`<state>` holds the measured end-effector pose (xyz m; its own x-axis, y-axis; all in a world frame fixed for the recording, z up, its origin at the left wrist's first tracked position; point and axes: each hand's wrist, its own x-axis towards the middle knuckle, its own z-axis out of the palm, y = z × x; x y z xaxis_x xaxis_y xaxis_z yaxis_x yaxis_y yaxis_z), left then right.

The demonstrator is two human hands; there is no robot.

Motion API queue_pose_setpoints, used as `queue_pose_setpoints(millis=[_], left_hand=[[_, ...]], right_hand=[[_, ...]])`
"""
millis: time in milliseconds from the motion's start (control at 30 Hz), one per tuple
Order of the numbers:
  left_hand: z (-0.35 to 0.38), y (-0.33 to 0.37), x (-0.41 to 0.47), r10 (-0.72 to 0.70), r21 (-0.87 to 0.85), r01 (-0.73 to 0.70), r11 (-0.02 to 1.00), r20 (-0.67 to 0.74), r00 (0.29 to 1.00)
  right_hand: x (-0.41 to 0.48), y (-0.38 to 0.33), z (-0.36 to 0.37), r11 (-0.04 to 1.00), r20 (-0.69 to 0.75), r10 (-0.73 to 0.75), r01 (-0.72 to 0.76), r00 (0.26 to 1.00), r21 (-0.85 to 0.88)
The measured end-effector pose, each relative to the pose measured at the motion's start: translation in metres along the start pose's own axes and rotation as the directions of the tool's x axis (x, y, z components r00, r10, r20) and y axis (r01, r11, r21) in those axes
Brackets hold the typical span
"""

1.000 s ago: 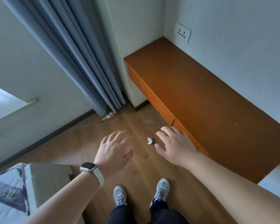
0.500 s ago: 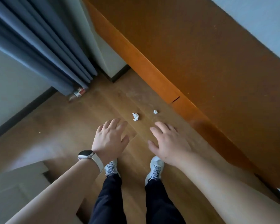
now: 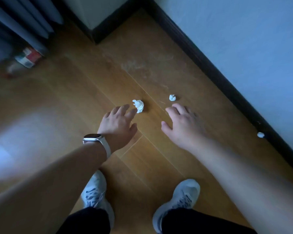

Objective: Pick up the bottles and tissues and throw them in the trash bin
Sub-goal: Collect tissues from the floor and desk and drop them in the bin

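I have both hands low over the wooden floor (image 3: 78, 102), each grip released and empty. My left hand (image 3: 118, 123) has its fingertips right by the larger crumpled tissue (image 3: 138, 105) at frame centre. My right hand (image 3: 182, 123) sits just below the smaller tissue (image 3: 172, 97). A third tissue (image 3: 260, 134) lies by the baseboard at the right. A blurred bottle (image 3: 24, 60) lies under the curtain (image 3: 22, 19), upper left.

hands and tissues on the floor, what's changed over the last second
Both hands have reached down toward the floor. The left hand now has its fingers right at the larger tissue; the right hand is just short of the smaller tissue. Neither is grasped yet. A third white scrap by the baseboard has come into view. The tissues and the bottle by the curtain lie unmoved.
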<state>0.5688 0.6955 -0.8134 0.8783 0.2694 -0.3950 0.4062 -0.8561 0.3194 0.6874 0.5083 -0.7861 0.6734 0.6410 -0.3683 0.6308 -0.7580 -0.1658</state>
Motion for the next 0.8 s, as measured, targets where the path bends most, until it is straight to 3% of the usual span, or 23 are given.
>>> queue_pose_setpoints(millis=[333, 800], left_hand=[[0.139, -0.044, 0.121, 0.034, -0.02, -0.034, 0.999, -0.009, 0.999], [0.183, -0.042, 0.157, 0.07, -0.011, -0.07, 0.997, 0.036, 0.997]], right_hand=[[0.115, 0.087, 0.148, 0.989, -0.044, 0.144, -0.145, 0.989, -0.019], [0.163, 0.119, 0.196, 0.995, 0.06, 0.101, -0.103, 0.993, 0.017]])
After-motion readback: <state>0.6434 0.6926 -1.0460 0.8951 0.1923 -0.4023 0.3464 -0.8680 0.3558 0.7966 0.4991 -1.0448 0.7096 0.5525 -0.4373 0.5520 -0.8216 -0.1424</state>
